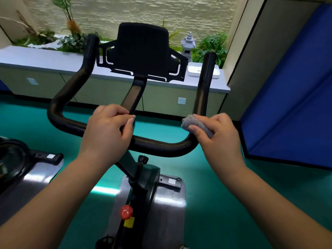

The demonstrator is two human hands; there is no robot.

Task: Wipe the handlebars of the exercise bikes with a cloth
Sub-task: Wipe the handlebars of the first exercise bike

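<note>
I'm over the bike (pixel 143 186), looking down at the black bars (pixel 161 148), which run in a U w/ two upright horns and a console (pixel 143 51) on the stem between them. A 2nd bike (pixel 21 168) sits just left. Blue mat (pixel 287 97) leans at right, and a long desk (pixel 45 58) w/ plants runs behind.

My left hand (pixel 107 130) wraps the cross tube near the stem, fingers curled over the top, steadying it. My right hand (pixel 218 135) has its grip closed round the grey cloth (pixel 195 124), bunched into a roll and pressed on the right bend, at the foot of the right horn.

Risks, as I judge them: the cloth is wadded small, so bare fingers may rub the tube instead of fabric, and the roll could slip out on a fast stroke up the horn. The underside of the bend could easily get skipped. The left hand covers a patch that won't get wiped unless it shifts.

Room: right horn stands free above, w/ open floor below. The console bracket crowds the mid section. The left horn is clear, but the 2nd bike is close on that side.
</note>
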